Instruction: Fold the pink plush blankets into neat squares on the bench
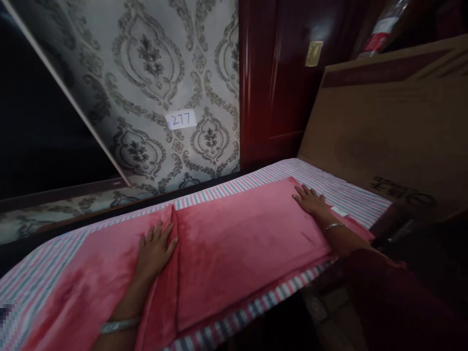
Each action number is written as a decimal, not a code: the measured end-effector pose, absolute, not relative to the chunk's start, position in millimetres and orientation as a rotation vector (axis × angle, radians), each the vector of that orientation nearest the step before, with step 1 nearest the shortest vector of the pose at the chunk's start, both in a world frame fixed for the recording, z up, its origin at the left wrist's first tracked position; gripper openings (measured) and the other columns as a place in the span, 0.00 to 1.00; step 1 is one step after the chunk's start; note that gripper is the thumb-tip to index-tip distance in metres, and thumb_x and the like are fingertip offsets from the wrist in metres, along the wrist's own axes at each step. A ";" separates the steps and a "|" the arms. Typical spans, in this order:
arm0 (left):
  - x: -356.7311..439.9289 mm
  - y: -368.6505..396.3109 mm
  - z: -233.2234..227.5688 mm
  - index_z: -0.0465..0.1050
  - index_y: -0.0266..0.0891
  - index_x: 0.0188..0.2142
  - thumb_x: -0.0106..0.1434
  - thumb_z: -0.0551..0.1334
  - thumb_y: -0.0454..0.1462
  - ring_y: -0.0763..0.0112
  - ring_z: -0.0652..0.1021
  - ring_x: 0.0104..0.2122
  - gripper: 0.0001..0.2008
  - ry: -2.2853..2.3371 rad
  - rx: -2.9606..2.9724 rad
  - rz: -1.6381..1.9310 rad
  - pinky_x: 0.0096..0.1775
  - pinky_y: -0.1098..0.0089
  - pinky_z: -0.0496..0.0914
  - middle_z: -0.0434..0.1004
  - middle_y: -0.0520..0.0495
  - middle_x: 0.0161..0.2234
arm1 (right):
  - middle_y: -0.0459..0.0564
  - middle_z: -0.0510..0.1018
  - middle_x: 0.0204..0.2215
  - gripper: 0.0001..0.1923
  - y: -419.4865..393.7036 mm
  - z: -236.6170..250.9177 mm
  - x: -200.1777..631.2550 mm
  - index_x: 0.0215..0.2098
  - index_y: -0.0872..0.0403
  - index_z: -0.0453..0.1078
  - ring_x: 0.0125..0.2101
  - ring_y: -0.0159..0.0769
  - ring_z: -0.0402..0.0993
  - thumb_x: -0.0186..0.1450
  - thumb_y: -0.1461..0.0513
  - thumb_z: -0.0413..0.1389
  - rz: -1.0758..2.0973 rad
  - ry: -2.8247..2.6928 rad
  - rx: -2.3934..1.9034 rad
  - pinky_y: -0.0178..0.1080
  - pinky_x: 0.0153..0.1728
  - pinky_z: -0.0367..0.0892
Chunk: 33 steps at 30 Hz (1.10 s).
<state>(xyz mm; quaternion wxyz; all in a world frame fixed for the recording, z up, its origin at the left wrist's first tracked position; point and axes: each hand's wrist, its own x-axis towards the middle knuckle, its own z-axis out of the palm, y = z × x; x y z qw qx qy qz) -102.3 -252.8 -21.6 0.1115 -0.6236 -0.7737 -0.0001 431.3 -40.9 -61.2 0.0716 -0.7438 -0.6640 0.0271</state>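
Roughly at six o'clock in the view, a pink fleece cloth lies spread lengthwise over a striped sheet that covers the counter. Both hands are open, palms down and fingers spread, gripping nothing. The left hand presses flat at about seven o'clock, its fingertips just beside a fold edge where one layer of the pink fleece cloth overlaps another. The right hand lies flat near the cloth's far corner at about three o'clock. Each wrist wears a bangle; the left bangle shows at the bottom edge, the right bangle just behind the hand. At eleven o'clock a patterned wall carries a small label reading 277, and at two o'clock a large cardboard sheet leans upright
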 end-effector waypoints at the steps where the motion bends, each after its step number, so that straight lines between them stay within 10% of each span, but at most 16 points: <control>1: -103.1 -251.9 -22.2 0.60 0.40 0.69 0.72 0.50 0.43 0.45 0.59 0.69 0.28 -2.263 -1.829 0.000 0.63 0.46 0.58 0.55 0.36 0.71 | 0.52 0.47 0.74 0.34 -42.5 -61.5 440.6 0.74 0.45 0.46 0.70 0.55 0.47 0.74 0.46 0.34 0.106 -1.961 -2.260 0.65 0.64 0.50; 12: -97.6 -250.5 -17.3 0.60 0.39 0.69 0.73 0.49 0.44 0.43 0.58 0.69 0.28 -2.269 -1.837 0.008 0.63 0.43 0.56 0.55 0.34 0.71 | 0.65 0.46 0.73 0.34 -55.3 -41.2 424.1 0.74 0.55 0.47 0.71 0.62 0.42 0.74 0.49 0.38 0.129 -1.878 -2.265 0.71 0.62 0.47; 23: -100.5 -249.7 -21.0 0.60 0.40 0.69 0.72 0.49 0.44 0.44 0.58 0.68 0.28 -2.266 -1.845 -0.046 0.63 0.42 0.56 0.53 0.35 0.71 | 0.51 0.46 0.74 0.34 -191.6 -47.4 215.3 0.74 0.43 0.49 0.72 0.51 0.37 0.73 0.45 0.48 0.334 -2.820 -0.887 0.61 0.68 0.41; 33: -100.7 -249.0 -21.3 0.60 0.38 0.69 0.72 0.48 0.45 0.42 0.57 0.69 0.29 -2.271 -1.859 -0.038 0.63 0.41 0.55 0.53 0.34 0.71 | 0.48 0.46 0.74 0.32 -127.9 -63.7 398.7 0.74 0.42 0.48 0.72 0.54 0.42 0.75 0.47 0.39 0.073 -2.447 -1.889 0.66 0.65 0.46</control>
